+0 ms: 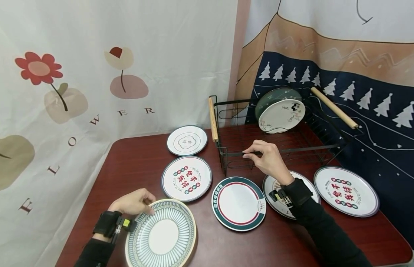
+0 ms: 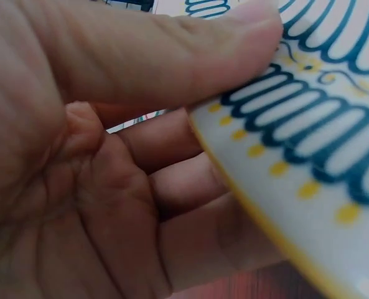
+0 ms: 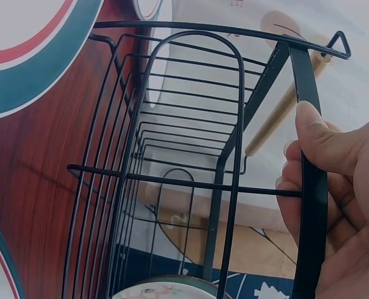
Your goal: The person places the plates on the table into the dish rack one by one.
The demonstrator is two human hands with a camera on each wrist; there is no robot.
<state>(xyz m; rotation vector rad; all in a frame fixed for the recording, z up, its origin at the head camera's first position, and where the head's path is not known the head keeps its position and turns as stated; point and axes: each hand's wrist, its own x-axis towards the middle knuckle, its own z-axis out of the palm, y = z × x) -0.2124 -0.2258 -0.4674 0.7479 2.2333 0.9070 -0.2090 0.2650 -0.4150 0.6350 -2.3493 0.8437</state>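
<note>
The left hand's (image 1: 135, 202) fingers pinch the striped plate (image 1: 163, 237), left and in front of the rack (image 1: 307, 148); the right hand's (image 1: 268, 159) pinch the rack's rail. Seemingly grasping and steadying; lifting would need firm rim support.

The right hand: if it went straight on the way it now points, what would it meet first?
The rack's front bar, which the right hand grips. Past it, the left wooden handle is perhaps next in line, but depth is unclear in the head view.
</note>
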